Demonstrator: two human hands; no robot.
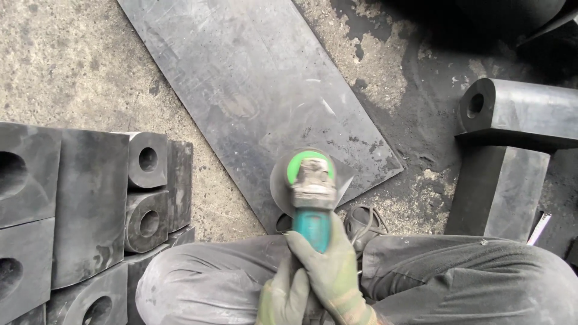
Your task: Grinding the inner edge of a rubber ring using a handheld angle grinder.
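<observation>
Nearest the lens, the person's grey-trousered knees (pixel 241 271) are bending into a crouch over the floor, and between them both gloved hands are gripping a teal angle grinder (pixel 312 201). The right hand (pixel 328 265) is wrapping fully around the body of the tool, fingers clamped on the teal housing, while the left hand (pixel 283 295) is closing in beside it at the rear, seemingly bracing the handle so the tool is staying level. The grinder is pointing away from the body, its disc and green guard hovering over the near corner of a long dark rubber sheet (pixel 253 90) lying diagonally on the concrete floor (pixel 60 60); whether the disc is touching is hard to tell. To the left, stacked black rubber blocks (pixel 90 204) with round holes are sitting close by, and to the right another holed block (pixel 518 111) is resting across an upright one.
</observation>
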